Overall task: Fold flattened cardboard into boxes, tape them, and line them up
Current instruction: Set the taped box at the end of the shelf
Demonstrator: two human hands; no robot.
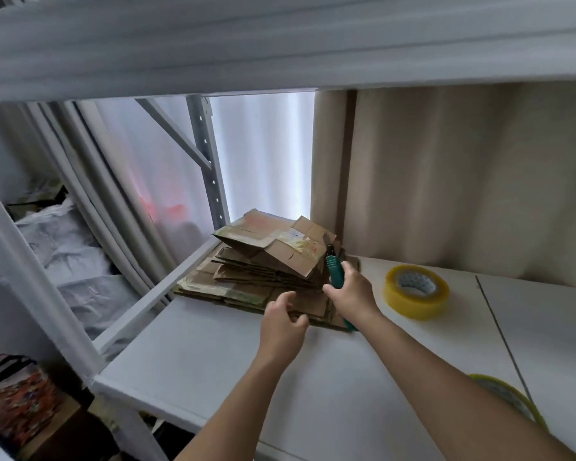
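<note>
**Cardboard stack in reach, cutter already in the fist**

Cardboard, flattened and piled high, sits on the white shelf (213, 354) directly beyond both hands. The flattened cardboard stack (263, 271) is ragged, its top piece half sprung open and tilted, lower sheets fanned out under it.

Right hand (351, 292) is wrapped tight round a green utility knife (332, 267), tip pointing up and away, right against the stack's near edge. Left hand (281, 322) comes in empty, fingers loosely curled, thumb apart, hovering at the stack's near corner; whether it touches the bottom sheet I cannot tell.

Out to the right of the knife hand lies a yellow tape roll (416, 296), well apart from the pile. A second roll (509, 399) peeks out below the right forearm.

Danger here, as I read it: only one hand is free for the pull. Tug a lower sheet and that loose top piece could slide off the shelf's left side. The cutter close to the left fingers is another worry if the hands cross.
</note>
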